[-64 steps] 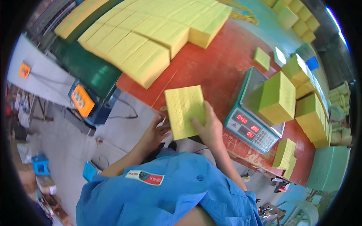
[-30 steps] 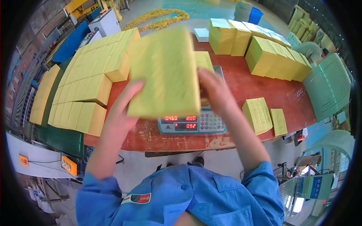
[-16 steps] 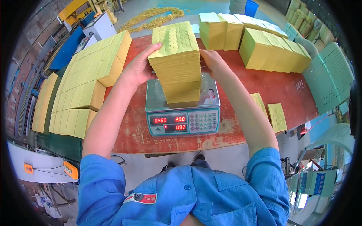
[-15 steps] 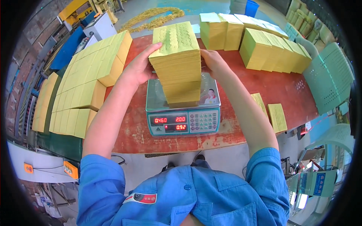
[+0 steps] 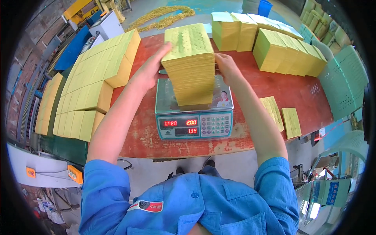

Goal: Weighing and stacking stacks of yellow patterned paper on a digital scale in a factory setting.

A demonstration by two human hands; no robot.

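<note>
A tall stack of yellow paper sheets (image 5: 190,76) stands on the metal pan of a teal digital scale (image 5: 178,134). Rows of scalloped cut-outs pattern its top sheet. My left hand (image 5: 156,64) presses the stack's left side, thumb near the upper edge. On the opposite side my right hand (image 5: 227,65) grips it, its fingertips partly hidden behind the paper. Both hands are closed about the stack. Red digits glow on the scale's display, beside a keypad.
Blocks of yellow paper (image 5: 92,74) fill the red table's (image 5: 231,145) left side. More paper stacks (image 5: 274,53) line the far right, some topped with white sheets. Two thin yellow pads (image 5: 291,122) lie near the right front. A green perforated chair (image 5: 344,84) stands at the right edge.
The upper part of the stack has settled down onto the lower part, and the seam between them no longer shows. The scale's digits have changed. Both hands still hold the sides.
</note>
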